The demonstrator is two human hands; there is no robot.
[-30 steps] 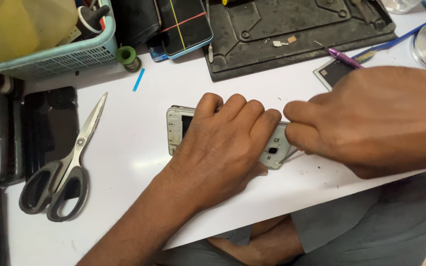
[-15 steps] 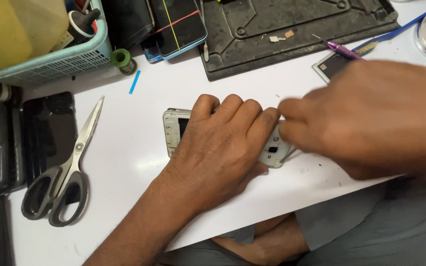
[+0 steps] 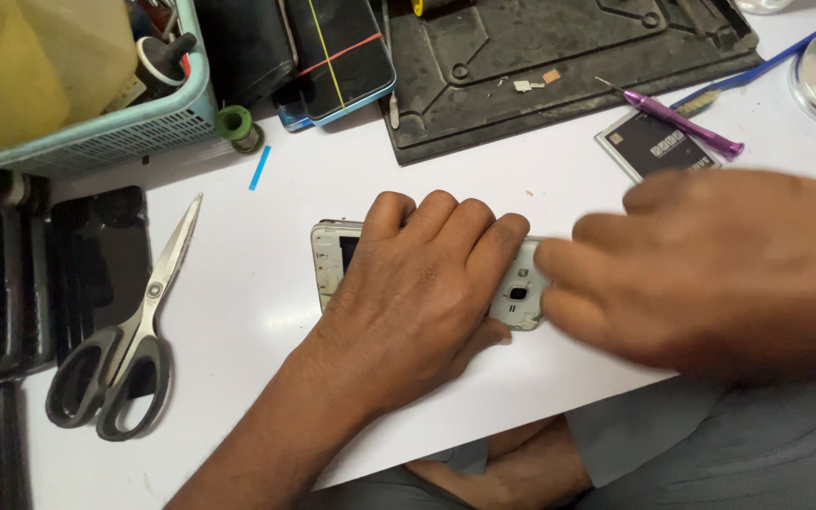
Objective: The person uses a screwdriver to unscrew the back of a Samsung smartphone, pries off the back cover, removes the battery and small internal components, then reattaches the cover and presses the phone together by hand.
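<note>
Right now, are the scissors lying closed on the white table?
Yes, the scissors lie with blades together on the white table, left of the left hand.
</note>
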